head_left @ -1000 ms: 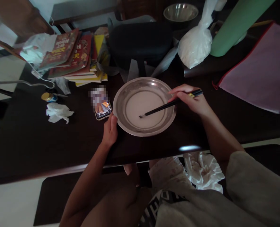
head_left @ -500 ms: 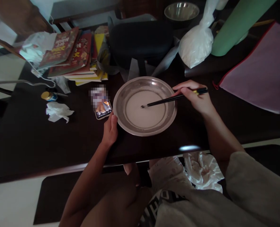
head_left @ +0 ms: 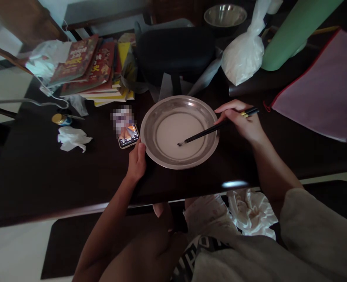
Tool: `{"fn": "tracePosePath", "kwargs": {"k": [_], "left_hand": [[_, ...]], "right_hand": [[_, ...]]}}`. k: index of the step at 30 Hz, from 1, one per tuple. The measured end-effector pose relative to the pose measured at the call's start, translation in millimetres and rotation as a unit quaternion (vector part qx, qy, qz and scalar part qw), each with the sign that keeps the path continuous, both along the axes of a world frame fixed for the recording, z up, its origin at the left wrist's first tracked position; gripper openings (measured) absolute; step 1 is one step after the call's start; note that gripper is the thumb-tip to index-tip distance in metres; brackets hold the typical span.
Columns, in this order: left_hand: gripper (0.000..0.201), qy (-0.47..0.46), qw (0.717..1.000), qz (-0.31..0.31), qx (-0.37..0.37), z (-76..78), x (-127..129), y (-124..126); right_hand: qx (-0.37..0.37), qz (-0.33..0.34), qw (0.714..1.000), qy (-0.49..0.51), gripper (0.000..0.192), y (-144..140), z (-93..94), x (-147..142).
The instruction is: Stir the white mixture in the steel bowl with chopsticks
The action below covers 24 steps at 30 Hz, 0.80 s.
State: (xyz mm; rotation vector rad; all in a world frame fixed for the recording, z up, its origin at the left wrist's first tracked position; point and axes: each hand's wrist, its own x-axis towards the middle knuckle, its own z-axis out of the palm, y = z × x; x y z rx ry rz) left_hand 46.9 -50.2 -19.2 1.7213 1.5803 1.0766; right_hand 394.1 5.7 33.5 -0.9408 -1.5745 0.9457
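metal bowl [head_left: 152,117]: pale batter inside | black chopsticks [head_left: 205,133]: tips in batter

A silver metal bowl [head_left: 179,132] with pale white liquid [head_left: 176,135] is seen on the dark brown surface [head_left: 44,172]. Black chopsticks [head_left: 211,130] carry yellow bands. Red and yellow books [head_left: 94,70] are stacked at the far edge.

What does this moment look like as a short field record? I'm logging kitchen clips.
left hand: grips rim of metal pan
right hand: holds black chopsticks, tips in white batter
phone: left of pan, screen lit
books: stacked, far left
white bag: behind pan
table: dark
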Motion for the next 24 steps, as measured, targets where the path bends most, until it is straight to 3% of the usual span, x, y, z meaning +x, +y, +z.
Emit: {"fn": "tracePosePath", "kwargs": {"k": [3,8,13,18,24], "left_hand": [[0.074,0.001,1.0,-0.001,0.002,0.4,0.1,-0.2],[0.073,-0.002,1.0,-0.002,0.002,-0.5,-0.4,-0.2],[0.074,-0.002,1.0,0.005,0.006,-3.8,-1.5,0.5],[0.073,0.0,1.0,0.004,-0.002,-3.1,-1.4,0.1],[0.074,0.005,1.0,0.004,-0.006,-2.2,-1.8,0.0]], "right_hand": [[0.003,0.009,0.999,-0.031,0.021,-0.3,0.3,-1.0],[0.039,-0.045,0.998,-0.003,0.02,1.0,-1.2,2.3],[0.002,0.008,0.999,-0.05,0.023,-1.5,-0.1,-0.7],[0.031,-0.032,0.999,-0.01,0.02,0.1,0.9,2.2],[0.004,0.016,0.999,-0.037,0.021,-1.1,0.0,-0.7]]}}
